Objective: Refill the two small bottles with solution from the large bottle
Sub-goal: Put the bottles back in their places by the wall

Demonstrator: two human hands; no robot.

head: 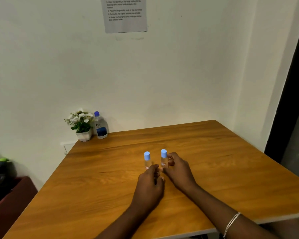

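Note:
Two small clear bottles with light-blue caps stand upright side by side in the middle of the wooden table [223,169]. My right hand [177,169] holds the right small bottle [163,158], with the thumb in front and the fingers curled behind it. My left hand [150,185] lies palm down on the table, its loosely curled fingertips at the foot of the left small bottle [146,159]; its thumb is apart from the bottle. The large bottle [100,125], with a blue cap and blue label, stands capped at the table's far left corner, well beyond both hands.
A white pot of artificial flowers [81,125] stands right beside the large bottle, against the wall. A printed sheet [125,14] hangs on the wall above. Off the table's left edge there is a dark red cabinet [9,200] with cloth on it.

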